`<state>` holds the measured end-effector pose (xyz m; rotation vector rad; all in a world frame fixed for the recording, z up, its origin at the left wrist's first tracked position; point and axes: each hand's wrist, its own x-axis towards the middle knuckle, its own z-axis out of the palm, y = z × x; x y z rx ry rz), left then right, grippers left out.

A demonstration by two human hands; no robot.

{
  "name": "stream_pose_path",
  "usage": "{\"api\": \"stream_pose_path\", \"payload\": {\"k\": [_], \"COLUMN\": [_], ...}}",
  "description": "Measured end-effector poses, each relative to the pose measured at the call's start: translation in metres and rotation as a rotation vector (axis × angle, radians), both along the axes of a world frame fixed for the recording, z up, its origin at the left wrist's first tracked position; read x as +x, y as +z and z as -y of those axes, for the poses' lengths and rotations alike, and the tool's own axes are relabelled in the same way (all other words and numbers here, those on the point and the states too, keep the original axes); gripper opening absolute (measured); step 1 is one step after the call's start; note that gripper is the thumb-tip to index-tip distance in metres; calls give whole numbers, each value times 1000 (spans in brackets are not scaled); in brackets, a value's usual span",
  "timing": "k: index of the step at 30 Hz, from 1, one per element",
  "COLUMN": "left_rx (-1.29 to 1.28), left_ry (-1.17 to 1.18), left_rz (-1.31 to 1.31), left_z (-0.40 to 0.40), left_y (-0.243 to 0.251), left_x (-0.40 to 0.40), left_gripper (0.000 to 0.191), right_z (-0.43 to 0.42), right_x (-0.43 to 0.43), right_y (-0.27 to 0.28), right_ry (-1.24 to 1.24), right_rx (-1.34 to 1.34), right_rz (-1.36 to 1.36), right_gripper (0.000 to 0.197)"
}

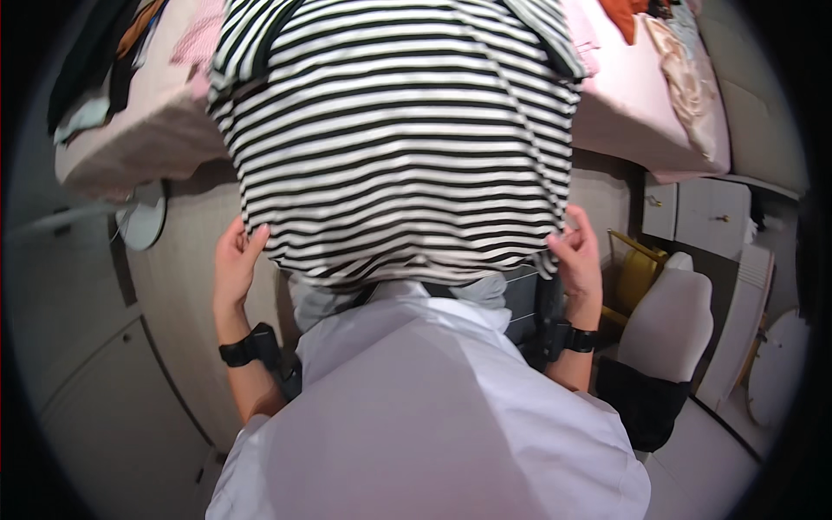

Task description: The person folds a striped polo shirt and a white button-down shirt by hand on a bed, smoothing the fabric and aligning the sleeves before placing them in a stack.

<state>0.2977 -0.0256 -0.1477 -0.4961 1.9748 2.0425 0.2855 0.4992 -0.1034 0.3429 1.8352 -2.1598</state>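
Note:
A black-and-white striped knit top is spread out in front of me, its upper part on the pink-covered bed and its lower part stretched towards my body. My left hand pinches the garment's left edge near the bottom between thumb and fingers. At the opposite edge, my right hand grips the fabric the same way. Some of the cloth hangs loose just under the right thumb. Dark trim shows at both sleeves near the top of the view.
Dark clothes lie on the bed at the far left, and a peach satin garment at the far right. A white chair with black cloth stands to my right, by a yellow-framed item and white drawers. A grey cabinet is on my left.

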Motion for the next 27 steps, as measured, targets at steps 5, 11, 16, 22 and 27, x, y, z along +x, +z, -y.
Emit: {"api": "stream_pose_path", "payload": {"k": [5,11,16,22,27], "left_rx": [-113,-203,-392,-660,-598], "left_ry": [126,19,-140,-114,-22], "left_rz": [-419,-542,-611,-666,-677], "left_z": [-14,-24,-29,-34,-34], "left_y": [35,67,70,68,70], "left_x": [24,55,80,94,96], "left_gripper": [68,55,42,34,31], "right_z": [6,-8,2,15,13], "right_x": [25,45,47,50,55], "right_y": [2,-7,25,33,26], "right_ry": [-139,-86,134,72,-28], "right_rx": [71,108,357,320,391], "right_rz": [-153,-225,-185,-276,-365], "right_gripper": [63,44,56,57,50]}}
